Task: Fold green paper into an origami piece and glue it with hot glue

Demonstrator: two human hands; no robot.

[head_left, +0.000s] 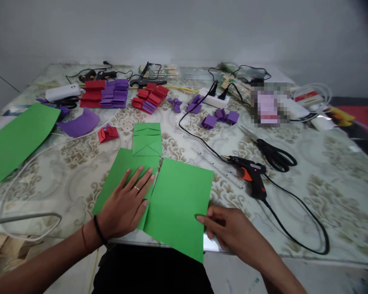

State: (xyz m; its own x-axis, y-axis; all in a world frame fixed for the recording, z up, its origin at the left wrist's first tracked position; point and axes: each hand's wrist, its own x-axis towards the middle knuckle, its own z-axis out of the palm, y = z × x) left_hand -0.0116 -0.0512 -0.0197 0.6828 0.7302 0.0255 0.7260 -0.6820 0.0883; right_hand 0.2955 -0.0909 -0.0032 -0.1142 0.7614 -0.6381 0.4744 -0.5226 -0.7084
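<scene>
My left hand [127,208] lies flat with its fingers stretched over a green paper piece [113,179] near the table's front edge. Right beside that piece, a narrow gap apart, is a second green paper sheet [179,196]. My right hand [230,226] pinches this sheet at its right edge, thumb on top, and its lower corner juts past the table edge. Just beyond the two papers lies a folded green paper piece [147,139] with crease lines. A small folded red paper piece [108,133] sits to its left.
A glue gun [253,175] with its cord, black-handled scissors [276,155] and a clear ruler [217,168] lie on the right. Folded red and purple pieces [104,94], a power strip [214,98] and cables stand behind. A large green sheet [23,141] lies left.
</scene>
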